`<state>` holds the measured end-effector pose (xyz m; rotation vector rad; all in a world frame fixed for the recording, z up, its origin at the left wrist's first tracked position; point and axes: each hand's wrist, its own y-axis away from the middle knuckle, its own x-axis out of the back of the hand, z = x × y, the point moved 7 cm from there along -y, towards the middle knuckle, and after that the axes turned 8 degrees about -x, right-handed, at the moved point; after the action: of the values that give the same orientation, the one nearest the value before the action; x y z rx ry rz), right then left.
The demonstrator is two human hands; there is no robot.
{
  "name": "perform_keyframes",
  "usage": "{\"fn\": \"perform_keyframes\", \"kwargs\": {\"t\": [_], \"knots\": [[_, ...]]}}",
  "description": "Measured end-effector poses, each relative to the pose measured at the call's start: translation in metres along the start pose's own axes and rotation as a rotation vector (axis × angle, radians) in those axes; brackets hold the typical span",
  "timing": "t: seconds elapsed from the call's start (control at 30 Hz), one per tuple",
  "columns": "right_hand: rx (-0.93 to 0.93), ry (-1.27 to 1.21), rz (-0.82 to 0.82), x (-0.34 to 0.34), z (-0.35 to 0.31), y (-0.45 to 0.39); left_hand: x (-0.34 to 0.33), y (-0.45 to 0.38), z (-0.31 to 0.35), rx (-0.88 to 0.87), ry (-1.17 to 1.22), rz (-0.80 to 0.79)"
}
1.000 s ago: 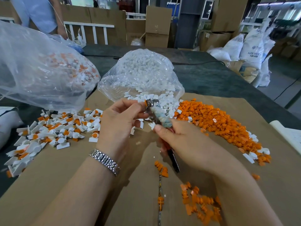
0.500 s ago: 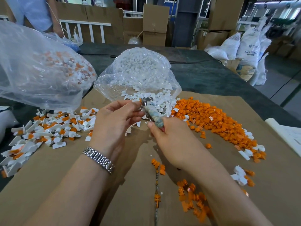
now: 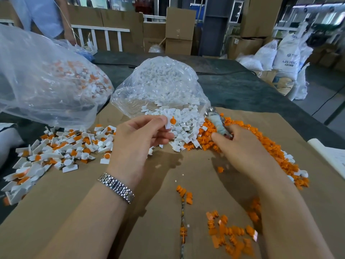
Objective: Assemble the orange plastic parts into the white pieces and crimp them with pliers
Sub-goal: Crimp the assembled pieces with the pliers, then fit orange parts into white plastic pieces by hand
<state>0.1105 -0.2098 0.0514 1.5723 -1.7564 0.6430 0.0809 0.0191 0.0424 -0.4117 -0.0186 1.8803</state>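
Observation:
My left hand (image 3: 138, 139) pinches a white piece with an orange part set in it (image 3: 170, 122), held up over the loose white pieces (image 3: 183, 126). My right hand (image 3: 240, 148) grips the pliers (image 3: 216, 121) by the handles; their metal jaws point up and away, over the long heap of orange parts (image 3: 261, 139). The pliers stand apart from the held piece, to its right. A pile of joined white-and-orange pieces (image 3: 61, 150) lies at the left.
A clear bag of white pieces (image 3: 162, 85) lies open behind my hands. A larger clear bag (image 3: 43, 77) with joined pieces bulges at the left. Loose orange parts (image 3: 229, 232) sit near the front edge. Brown cardboard (image 3: 93, 212) covers the dark table. A person stands far left.
The pliers have come off the white piece and swung right over the orange heap with my right hand. My left hand still holds the joined piece.

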Motion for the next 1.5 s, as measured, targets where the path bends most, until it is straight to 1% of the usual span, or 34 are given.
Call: {"fn": "perform_keyframes", "kwargs": {"t": [0.13, 0.2, 0.27, 0.33, 0.4, 0.47, 0.5, 0.57, 0.6, 0.63, 0.73, 0.8, 0.87, 0.93, 1.0, 1.07, 1.13, 1.2, 1.23, 1.27, 1.33, 1.37, 1.43, 1.5], "knots": [[-0.178, 0.33, 0.118, -0.002, 0.025, -0.015, -0.002, -0.001, -0.003, -0.007, -0.011, -0.027], [-0.2, 0.459, 0.152, -0.005, 0.029, -0.016, -0.001, -0.001, -0.006, 0.0, -0.071, -0.032], [-0.2, 0.52, 0.144, -0.01, 0.031, -0.018, 0.008, -0.004, -0.008, -0.007, -0.188, 0.024], [-0.21, 0.507, 0.116, -0.013, 0.035, -0.02, 0.024, -0.011, -0.002, -0.084, -0.425, 0.117], [-0.209, 0.482, 0.093, -0.013, 0.035, -0.02, 0.039, -0.019, 0.01, -0.205, -0.781, 0.194], [-0.166, 0.482, 0.121, -0.008, 0.03, -0.02, 0.048, -0.022, 0.022, -0.293, -1.087, 0.245], [-0.123, 0.468, 0.15, -0.005, 0.027, -0.019, 0.05, -0.023, 0.024, -0.318, -1.162, 0.263], [-0.024, 0.389, 0.169, 0.001, 0.02, -0.015, 0.047, -0.022, 0.026, -0.378, -1.203, 0.257], [0.014, 0.339, 0.144, 0.002, 0.017, -0.012, 0.04, -0.021, 0.025, -0.426, -1.196, 0.214], [0.033, 0.323, 0.098, 0.0, 0.015, -0.009, 0.03, -0.019, 0.021, -0.472, -1.179, 0.128], [0.042, 0.48, -0.046, -0.013, 0.013, 0.0, -0.012, -0.005, 0.002, -0.541, -1.167, -0.234], [0.075, 0.542, -0.062, -0.018, 0.01, 0.003, -0.032, 0.003, -0.014, -0.551, -1.223, -0.396], [0.119, 0.542, -0.03, -0.02, 0.006, 0.004, -0.041, 0.004, -0.026, -0.525, -1.276, -0.474], [0.161, 0.531, -0.007, -0.023, 0.001, 0.005, -0.044, 0.003, -0.032, -0.502, -1.304, -0.519], [0.189, 0.465, 0.018, -0.023, -0.003, 0.006, -0.045, 0.004, -0.032, -0.506, -1.299, -0.528], [0.2, 0.349, 0.037, -0.019, -0.007, 0.005, -0.046, 0.005, -0.031, -0.503, -1.31, -0.529], [0.209, 0.235, 0.046, -0.016, -0.01, 0.004, -0.042, 0.004, -0.026, -0.445, -1.255, -0.47], [0.224, 0.124, 0.045, -0.014, -0.013, 0.003, -0.032, 0.002, -0.02, -0.299, -1.074, -0.346], [0.232, 0.052, 0.039, -0.013, -0.014, 0.003, -0.026, 0.002, -0.02, -0.197, -0.925, -0.29], [0.241, -0.027, 0.03, -0.011, -0.016, 0.003, -0.02, 0.004, -0.022, -0.076, -0.727, -0.242], [0.254, -0.188, 0.004, -0.009, -0.017, 0.004, -0.018, 0.01, -0.028, 0.169, -0.293, -0.185], [0.246, -0.28, -0.009, -0.007, -0.017, 0.005, -0.018, 0.011, -0.03, 0.261, -0.093, -0.168], [0.211, -0.502, -0.066, -0.006, -0.014, 0.005, -0.02, 0.009, -0.035, 0.38, 0.225, -0.144], [0.185, -0.696, -0.155, -0.008, -0.015, 0.006, -0.022, 0.005, -0.037, 0.412, 0.342, -0.169]]}}
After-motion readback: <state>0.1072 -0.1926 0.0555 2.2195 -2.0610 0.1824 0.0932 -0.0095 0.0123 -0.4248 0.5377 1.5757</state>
